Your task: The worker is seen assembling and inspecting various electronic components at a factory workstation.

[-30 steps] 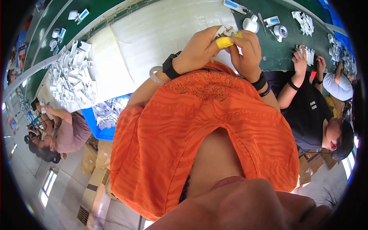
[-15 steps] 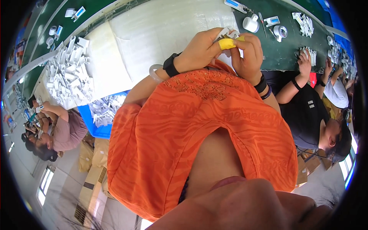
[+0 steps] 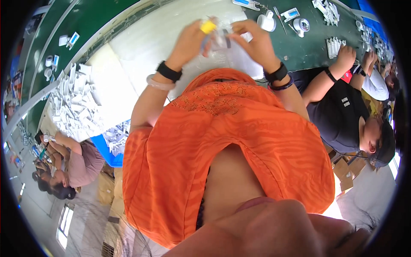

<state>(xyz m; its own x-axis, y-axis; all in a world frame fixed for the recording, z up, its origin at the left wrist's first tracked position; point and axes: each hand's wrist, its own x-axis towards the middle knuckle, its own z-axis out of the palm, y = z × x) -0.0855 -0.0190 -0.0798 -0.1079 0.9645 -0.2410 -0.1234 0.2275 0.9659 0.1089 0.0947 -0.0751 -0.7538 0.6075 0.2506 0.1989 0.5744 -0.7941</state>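
Observation:
Over the near part of the pale-covered table, my left hand (image 3: pixel 188 43) is closed on a white plastic part (image 3: pixel 220 39), which is smeared by motion. Yellow tape (image 3: pixel 208 27) wraps one of this hand's fingers. My right hand (image 3: pixel 258 45) is at the part's right end, its thumb and forefinger apart and bent toward it. Whether its fingertips touch the part is hard to make out. Black bands circle both wrists, and the left also wears a pale bangle (image 3: pixel 160 83).
To the left lies a big heap of white plastic parts (image 3: pixel 75 100), above a blue bin (image 3: pixel 107 150) holding more. On the green table at right are a white roll (image 3: pixel 266 21), a tape roll (image 3: pixel 302 26), a thin tool (image 3: pixel 280 19) and part stacks (image 3: pixel 335 47). Co-workers sit on both sides.
My hands have moved farther out and left, and drawn apart from their close grip around the part. The view has shifted slightly. The right-hand co-worker's hand has shifted beside the stack.

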